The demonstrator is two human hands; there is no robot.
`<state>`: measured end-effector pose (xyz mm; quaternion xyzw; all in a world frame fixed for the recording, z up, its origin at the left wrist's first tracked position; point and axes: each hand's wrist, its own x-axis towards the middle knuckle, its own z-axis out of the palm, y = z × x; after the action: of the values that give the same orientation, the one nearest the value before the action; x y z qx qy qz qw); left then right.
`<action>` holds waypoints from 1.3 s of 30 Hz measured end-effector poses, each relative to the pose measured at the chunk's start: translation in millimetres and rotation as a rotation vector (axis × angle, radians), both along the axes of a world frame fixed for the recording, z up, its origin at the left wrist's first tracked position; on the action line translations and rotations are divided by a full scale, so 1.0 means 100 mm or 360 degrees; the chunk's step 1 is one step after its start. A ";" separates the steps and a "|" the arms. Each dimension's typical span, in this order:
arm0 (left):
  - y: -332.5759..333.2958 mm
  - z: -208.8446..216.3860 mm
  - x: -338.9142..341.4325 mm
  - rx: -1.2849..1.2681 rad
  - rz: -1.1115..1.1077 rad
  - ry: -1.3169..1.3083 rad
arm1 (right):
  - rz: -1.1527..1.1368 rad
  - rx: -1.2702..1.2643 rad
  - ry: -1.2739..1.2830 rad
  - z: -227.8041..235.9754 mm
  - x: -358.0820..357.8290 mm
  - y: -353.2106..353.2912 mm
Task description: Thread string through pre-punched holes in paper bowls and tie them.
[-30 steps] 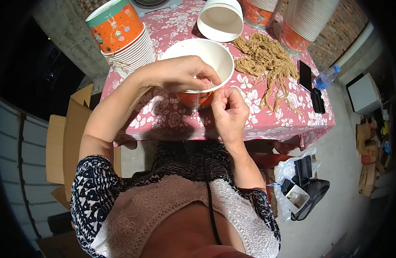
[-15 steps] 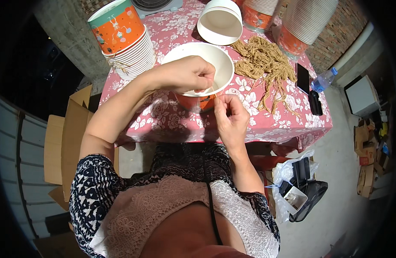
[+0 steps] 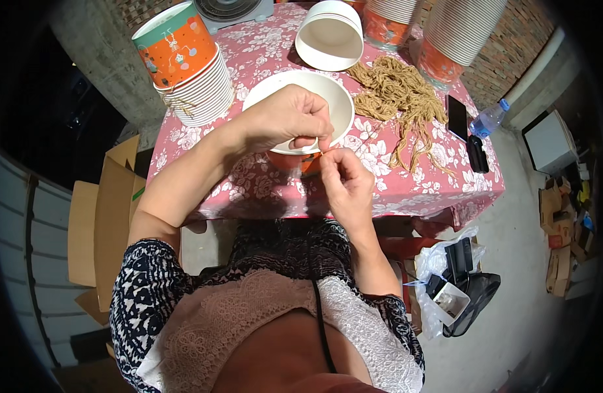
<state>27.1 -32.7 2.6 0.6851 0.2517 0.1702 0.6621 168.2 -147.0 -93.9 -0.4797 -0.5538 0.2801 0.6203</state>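
My left hand (image 3: 285,119) grips the near rim of a paper bucket (image 3: 334,108), white inside and orange outside, that stands on the floral tablecloth (image 3: 249,180). My right hand (image 3: 344,183) is pressed against the bucket's near outer wall, thumb and fingers pinched together at the rim; what they pinch is too small to tell. A heap of tan string pieces (image 3: 400,92) lies just right of the bucket.
A tilted stack of orange buckets (image 3: 183,65) stands at the table's left. One bucket lies on its side (image 3: 328,39) at the back, with more stacks (image 3: 459,33) at the right. A phone (image 3: 457,116) and plastic bottle (image 3: 488,119) rest near the right edge. Cardboard (image 3: 95,216) lies on the floor left.
My right hand has slid slightly lower and right along the bucket's wall, fingers still pinched. My left hand keeps its hold on the rim.
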 end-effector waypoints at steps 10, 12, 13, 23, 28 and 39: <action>-0.20 0.09 0.07 0.0121 -0.0024 0.0054 | 0.0268 0.0305 0.0256 0.45 0.25 -0.17; -0.22 0.12 0.07 0.0135 -0.0064 0.0093 | 0.0265 0.0454 0.0041 0.51 0.30 -0.09; -0.23 0.12 0.07 0.0148 -0.0102 0.0135 | 0.0261 0.0601 -0.0171 0.54 0.31 -0.07; -0.08 -0.02 0.00 0.0162 -0.0072 0.0050 | -0.0253 0.0474 -0.0596 0.45 0.32 0.02; -0.09 0.00 0.01 0.0113 -0.0159 -0.0042 | -0.0093 0.0389 -0.0429 0.44 0.28 0.01; -0.09 0.02 0.01 0.0159 -0.0209 0.0004 | -0.0162 0.0517 -0.0438 0.40 0.23 0.10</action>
<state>27.8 -41.2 4.3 0.7324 0.1983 0.1378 0.6366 191.6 -137.2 -54.1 -0.4344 -0.6463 0.0874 0.6213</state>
